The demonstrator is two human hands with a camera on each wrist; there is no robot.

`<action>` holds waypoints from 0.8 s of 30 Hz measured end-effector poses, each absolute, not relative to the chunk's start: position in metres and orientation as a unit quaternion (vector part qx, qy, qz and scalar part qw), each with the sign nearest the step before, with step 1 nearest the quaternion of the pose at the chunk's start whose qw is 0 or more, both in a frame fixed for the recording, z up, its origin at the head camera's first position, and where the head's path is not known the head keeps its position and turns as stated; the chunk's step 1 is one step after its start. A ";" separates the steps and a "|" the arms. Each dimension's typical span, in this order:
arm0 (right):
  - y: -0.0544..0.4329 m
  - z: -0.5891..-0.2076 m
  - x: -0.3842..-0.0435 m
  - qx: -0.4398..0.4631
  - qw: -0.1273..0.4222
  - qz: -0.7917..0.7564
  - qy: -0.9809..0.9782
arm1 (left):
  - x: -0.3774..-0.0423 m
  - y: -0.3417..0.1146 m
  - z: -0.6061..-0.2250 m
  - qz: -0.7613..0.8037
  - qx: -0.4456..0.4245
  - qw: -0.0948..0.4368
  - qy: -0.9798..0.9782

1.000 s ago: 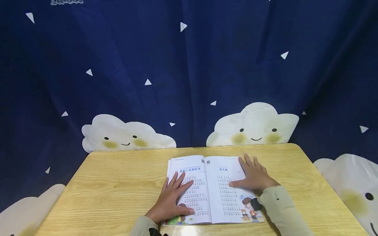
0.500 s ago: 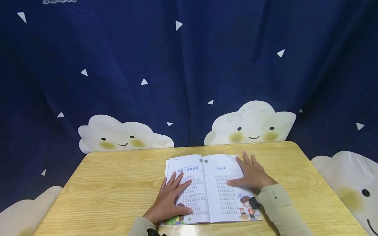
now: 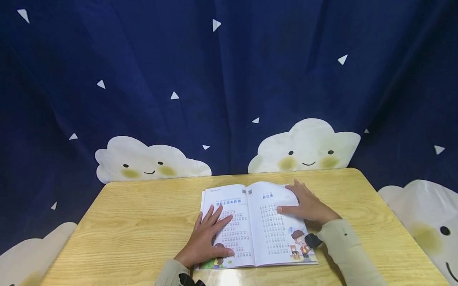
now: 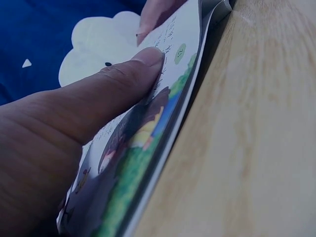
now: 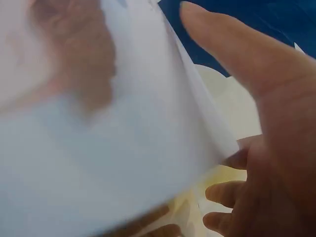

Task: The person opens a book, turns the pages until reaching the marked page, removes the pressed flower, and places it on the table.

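Note:
An open picture book [image 3: 262, 254] with printed characters and coloured drawings lies on the wooden table. My left hand [image 3: 205, 242] rests on its left page with fingers spread. In the left wrist view the left thumb [image 4: 123, 79] touches that page near the lower drawing. At the outer edge of the right page is my right hand [image 3: 313, 204], its thumb reaching over the print. The right wrist view shows the page [image 5: 148, 148] bowed upward, with a fingertip of the right hand [image 5: 281, 133] at its edge and the thumb stretched out apart from it.
Bare wood of the table [image 3: 136, 222] extends left of the book. Behind the table hangs a dark blue curtain [image 3: 154, 59] printed with white triangles and smiling clouds. Light sleeves [image 3: 345, 246] and dark wrist straps cover both forearms.
The right page has risen into a bulge near its top, and the fingers of the right hand have drawn in at its edge. The left hand stays on its page. The head view has shifted slightly.

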State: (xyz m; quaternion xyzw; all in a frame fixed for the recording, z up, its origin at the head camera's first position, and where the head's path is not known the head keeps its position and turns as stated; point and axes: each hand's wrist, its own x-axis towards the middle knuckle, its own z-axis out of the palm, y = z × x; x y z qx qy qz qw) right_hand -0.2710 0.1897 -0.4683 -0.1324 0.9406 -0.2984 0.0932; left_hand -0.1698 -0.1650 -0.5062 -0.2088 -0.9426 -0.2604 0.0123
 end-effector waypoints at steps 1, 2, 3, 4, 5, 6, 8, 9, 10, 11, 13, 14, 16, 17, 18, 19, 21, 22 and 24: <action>0.191 -0.468 -0.272 -0.132 0.097 -0.308 0.937 | -0.170 -0.165 -0.506 -0.261 -0.209 0.014 -0.942; 0.193 -0.468 -0.272 -0.129 0.103 -0.317 0.934 | -0.170 -0.165 -0.506 -0.261 -0.211 0.015 -0.942; 0.194 -0.468 -0.273 -0.127 0.107 -0.327 0.930 | -0.170 -0.165 -0.506 -0.261 -0.212 0.016 -0.942; 0.196 -0.469 -0.273 -0.124 0.112 -0.335 0.927 | -0.171 -0.165 -0.506 -0.261 -0.212 0.017 -0.941; 0.198 -0.468 -0.273 -0.121 0.118 -0.342 0.924 | -0.171 -0.165 -0.507 -0.261 -0.213 0.018 -0.942; 0.199 -0.468 -0.273 -0.120 0.123 -0.349 0.921 | -0.171 -0.165 -0.507 -0.261 -0.213 0.018 -0.941; 0.202 -0.468 -0.274 -0.115 0.134 -0.358 0.917 | -0.171 -0.165 -0.507 -0.260 -0.212 0.019 -0.942; 0.203 -0.468 -0.274 -0.112 0.142 -0.366 0.913 | -0.171 -0.165 -0.507 -0.261 -0.212 0.019 -0.942; 0.204 -0.467 -0.274 -0.108 0.150 -0.375 0.908 | -0.171 -0.165 -0.507 -0.261 -0.212 0.018 -0.942; 0.205 -0.467 -0.274 -0.109 0.159 -0.385 0.902 | -0.171 -0.165 -0.507 -0.263 -0.212 0.017 -0.941; 0.208 -0.466 -0.273 -0.101 0.191 -0.423 0.880 | -0.171 -0.165 -0.507 -0.266 -0.212 0.015 -0.940; 0.209 -0.466 -0.273 -0.093 0.210 -0.447 0.865 | -0.171 -0.165 -0.507 -0.268 -0.212 0.014 -0.940; 0.212 -0.465 -0.272 -0.081 0.242 -0.489 0.834 | -0.171 -0.165 -0.507 -0.269 -0.212 0.012 -0.939; 0.213 -0.465 -0.272 -0.077 0.251 -0.500 0.825 | -0.171 -0.165 -0.507 -0.269 -0.212 0.012 -0.939; 0.214 -0.464 -0.272 -0.071 0.265 -0.515 0.812 | -0.171 -0.165 -0.507 -0.268 -0.212 0.012 -0.940; 0.215 -0.464 -0.272 -0.069 0.279 -0.528 0.799 | -0.171 -0.165 -0.507 -0.267 -0.212 0.012 -0.940; 0.216 -0.463 -0.273 -0.069 0.276 -0.523 0.803 | -0.172 -0.166 -0.507 -0.266 -0.212 0.013 -0.940; 0.216 -0.463 -0.273 -0.070 0.269 -0.515 0.811 | -0.172 -0.166 -0.507 -0.265 -0.211 0.013 -0.941; 0.217 -0.463 -0.274 -0.073 0.258 -0.498 0.825 | -0.172 -0.166 -0.508 -0.265 -0.211 0.013 -0.941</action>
